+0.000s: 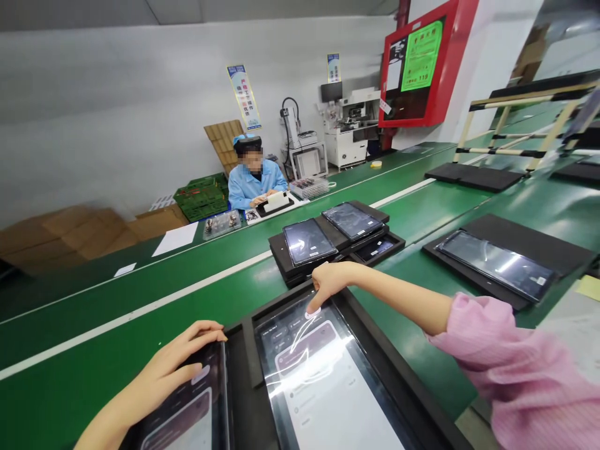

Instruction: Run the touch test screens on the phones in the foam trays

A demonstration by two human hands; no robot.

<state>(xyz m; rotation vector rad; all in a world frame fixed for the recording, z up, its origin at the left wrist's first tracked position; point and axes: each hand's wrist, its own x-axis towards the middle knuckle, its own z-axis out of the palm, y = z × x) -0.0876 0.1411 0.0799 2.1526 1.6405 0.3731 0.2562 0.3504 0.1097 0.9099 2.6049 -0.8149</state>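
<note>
Two lit tablets lie side by side in black foam trays. On the left tablet (187, 406), my left hand (171, 365) rests with its fingers stretched to the top edge and its thumb apart, touching the upper screen. My right hand (330, 281) reaches over the right tablet (323, 375), thumb pointing down onto a small light oval near the top of its screen. Its other fingers are curled in, with no object visible in them. Bright glare crosses the right screen. The black foam tray (375, 337) frames that tablet; the lower ends of both tablets are cut off.
Beyond my right hand, stacked black trays hold several tablets (307, 240). Another tablet (497, 262) lies on foam at right. A pale rack (501, 134) stands on the green conveyor (178, 300). Across it sits a co-worker in blue (257, 178), near a green crate (201, 197).
</note>
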